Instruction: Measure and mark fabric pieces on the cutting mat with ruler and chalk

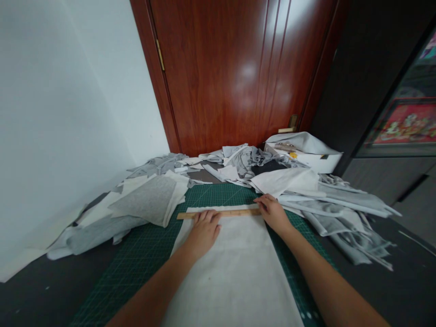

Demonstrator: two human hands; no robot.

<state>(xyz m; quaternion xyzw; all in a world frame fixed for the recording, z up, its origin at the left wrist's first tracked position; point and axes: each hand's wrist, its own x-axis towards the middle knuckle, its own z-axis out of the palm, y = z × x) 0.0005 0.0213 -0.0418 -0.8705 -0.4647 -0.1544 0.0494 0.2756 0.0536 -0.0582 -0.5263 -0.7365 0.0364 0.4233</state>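
Note:
A long piece of white fabric (231,272) lies flat on a green cutting mat (132,259). Across its far end rests a wooden ruler (235,212), with a narrow band of cloth showing beyond it. My left hand (206,229) lies flat on the ruler's left part and the fabric, fingers stretched out. At the ruler's right end is my right hand (272,212), its fingers pinched together just beyond the cloth's far right corner. Something small and dark seems to be at those fingertips, too small to name.
Grey and white fabric pieces (146,200) are heaped on the left, with more scraps (238,161) along the back. Layered cloth strips (340,209) lie on the right. A white box (316,161) stands behind them, before a wooden door (231,77). A white wall borders the left.

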